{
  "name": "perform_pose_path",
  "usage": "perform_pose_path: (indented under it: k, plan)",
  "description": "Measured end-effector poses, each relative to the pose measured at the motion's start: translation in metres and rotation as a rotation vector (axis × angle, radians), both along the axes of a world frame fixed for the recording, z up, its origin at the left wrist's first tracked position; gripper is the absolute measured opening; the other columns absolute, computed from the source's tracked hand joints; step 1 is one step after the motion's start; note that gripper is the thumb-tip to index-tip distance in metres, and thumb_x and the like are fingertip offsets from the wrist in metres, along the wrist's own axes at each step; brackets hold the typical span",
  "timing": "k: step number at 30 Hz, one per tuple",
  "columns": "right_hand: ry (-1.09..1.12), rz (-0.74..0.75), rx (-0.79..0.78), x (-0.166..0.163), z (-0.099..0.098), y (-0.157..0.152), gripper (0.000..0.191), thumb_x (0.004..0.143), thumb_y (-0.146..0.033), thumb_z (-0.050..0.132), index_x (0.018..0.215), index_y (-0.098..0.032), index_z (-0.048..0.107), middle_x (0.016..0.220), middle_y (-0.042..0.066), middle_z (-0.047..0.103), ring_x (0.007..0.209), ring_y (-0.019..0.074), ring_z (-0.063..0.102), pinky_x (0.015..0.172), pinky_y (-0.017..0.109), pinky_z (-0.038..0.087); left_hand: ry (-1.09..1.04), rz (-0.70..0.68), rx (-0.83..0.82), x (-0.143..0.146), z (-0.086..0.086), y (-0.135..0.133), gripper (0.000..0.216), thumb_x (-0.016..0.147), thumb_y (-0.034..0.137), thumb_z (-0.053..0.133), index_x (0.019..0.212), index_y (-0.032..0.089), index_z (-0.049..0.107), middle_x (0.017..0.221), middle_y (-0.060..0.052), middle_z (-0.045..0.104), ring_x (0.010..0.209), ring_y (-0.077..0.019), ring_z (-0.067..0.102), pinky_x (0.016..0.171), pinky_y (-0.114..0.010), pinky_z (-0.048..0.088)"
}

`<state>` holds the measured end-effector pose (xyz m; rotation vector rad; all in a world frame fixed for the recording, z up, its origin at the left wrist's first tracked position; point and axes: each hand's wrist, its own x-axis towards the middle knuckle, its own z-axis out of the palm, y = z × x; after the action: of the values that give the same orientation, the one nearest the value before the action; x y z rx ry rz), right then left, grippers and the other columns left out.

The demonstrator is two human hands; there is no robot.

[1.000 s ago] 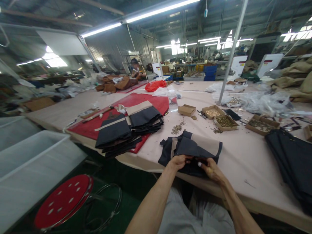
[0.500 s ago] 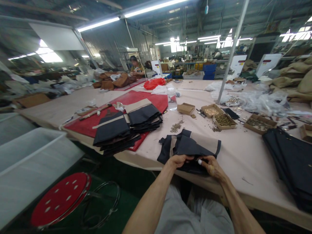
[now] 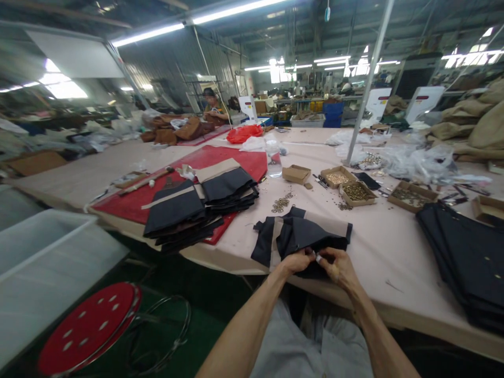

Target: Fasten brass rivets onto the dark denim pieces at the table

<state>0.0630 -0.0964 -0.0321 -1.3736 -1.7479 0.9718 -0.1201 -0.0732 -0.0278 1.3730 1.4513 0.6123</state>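
I have both hands on the dark fabric piece (image 3: 301, 239) at the near edge of the worktop (image 3: 378, 252), right in front of me. My left hand (image 3: 297, 260) is closed on the near hem of the cloth, fingers curled over the edge. My right hand (image 3: 336, 265) pinches the same hem just beside it, and something small and pale shows between its fingertips; I cannot tell what it is. The two hands almost touch.

The piece is folded over itself, dark panels with a tan band showing on the left and far right. To handle this spot well, I judge the cloth should lie flat under the fingers, with the left grip holding the hem taut while the right works the small part at one point. Loose folds could slip in under the fingers, so I would keep them pushed to the far side.

Farther out lie loose metal rings (image 3: 280, 203) and open cardboard boxes of small hardware (image 3: 356, 192). To the left, stacked dark pieces (image 3: 197, 207) rest on a red mat (image 3: 240, 157). More dark cloth (image 3: 466, 257) lies at the right. A red stool (image 3: 84, 328) stands near left.
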Motion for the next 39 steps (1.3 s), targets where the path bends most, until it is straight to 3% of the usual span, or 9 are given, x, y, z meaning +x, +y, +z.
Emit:
perform_pose_path:
  k: [9, 13, 19, 23, 27, 34, 39]
  plan:
    - [0.021, -0.021, -0.05, 0.009, -0.022, 0.005, 0.026, 0.076, -0.032, 0.059, 0.088, -0.016, 0.075, 0.078, 0.006, 0.073, 0.068, 0.0203, 0.064, 0.061, 0.028, 0.046, -0.029, -0.115, 0.047, 0.0, -0.011, -0.002, 0.01, 0.075, 0.022, 0.068, 0.081, 0.019, 0.06, 0.079, 0.002, 0.059, 0.077, -0.0141, 0.053, 0.081, -0.025, 0.042]
    - [0.048, 0.002, -0.046, 0.009, -0.023, 0.003, 0.026, 0.076, -0.03, 0.057, 0.09, -0.016, 0.074, 0.081, 0.005, 0.074, 0.07, 0.0203, 0.065, 0.064, 0.028, 0.048, -0.053, -0.125, 0.067, 0.001, -0.01, -0.003, 0.009, 0.074, 0.023, 0.069, 0.077, 0.02, 0.061, 0.082, 0.001, 0.061, 0.082, -0.0148, 0.055, 0.085, -0.025, 0.041]
    - [0.072, 0.017, -0.041, 0.01, -0.02, 0.002, 0.025, 0.075, -0.026, 0.057, 0.091, -0.016, 0.074, 0.085, 0.006, 0.075, 0.076, 0.0216, 0.067, 0.069, 0.029, 0.05, -0.056, -0.155, 0.045, 0.004, -0.006, -0.008, 0.021, 0.069, 0.03, 0.075, 0.082, 0.018, 0.063, 0.078, 0.002, 0.06, 0.075, -0.0142, 0.054, 0.077, -0.025, 0.042]
    - [0.062, 0.022, -0.045, 0.011, -0.021, 0.0, 0.026, 0.076, -0.027, 0.057, 0.092, -0.017, 0.074, 0.083, 0.005, 0.074, 0.073, 0.0209, 0.065, 0.067, 0.029, 0.049, 0.051, -0.133, 0.097, 0.005, -0.004, -0.009, 0.013, 0.076, 0.031, 0.069, 0.078, 0.019, 0.063, 0.083, 0.002, 0.063, 0.083, -0.0152, 0.057, 0.085, -0.025, 0.042]
    - [0.063, 0.013, -0.008, 0.01, -0.022, -0.003, 0.025, 0.077, -0.027, 0.057, 0.093, -0.018, 0.074, 0.083, 0.004, 0.073, 0.071, 0.0192, 0.063, 0.065, 0.028, 0.046, 0.207, -0.08, 0.027, 0.009, -0.001, -0.005, 0.009, 0.075, 0.028, 0.069, 0.078, 0.021, 0.063, 0.085, 0.003, 0.065, 0.087, -0.015, 0.059, 0.087, -0.023, 0.043]
    - [0.077, -0.043, -0.01, 0.009, -0.023, -0.008, 0.025, 0.075, -0.026, 0.056, 0.092, -0.018, 0.074, 0.072, 0.002, 0.068, 0.059, 0.0156, 0.054, 0.058, 0.026, 0.04, 0.347, -0.039, -0.042, 0.014, -0.002, 0.004, 0.006, 0.077, 0.025, 0.06, 0.074, 0.02, 0.061, 0.074, 0.002, 0.06, 0.071, -0.0147, 0.054, 0.071, -0.025, 0.041]
    - [0.094, -0.018, -0.002, 0.014, -0.02, -0.007, 0.023, 0.074, -0.024, 0.056, 0.09, -0.018, 0.073, 0.07, 0.001, 0.065, 0.06, 0.0152, 0.053, 0.059, 0.026, 0.039, 0.247, -0.035, 0.001, 0.01, -0.001, 0.003, 0.011, 0.072, 0.027, 0.065, 0.071, 0.018, 0.059, 0.067, 0.004, 0.053, 0.064, -0.0121, 0.048, 0.064, -0.024, 0.037]
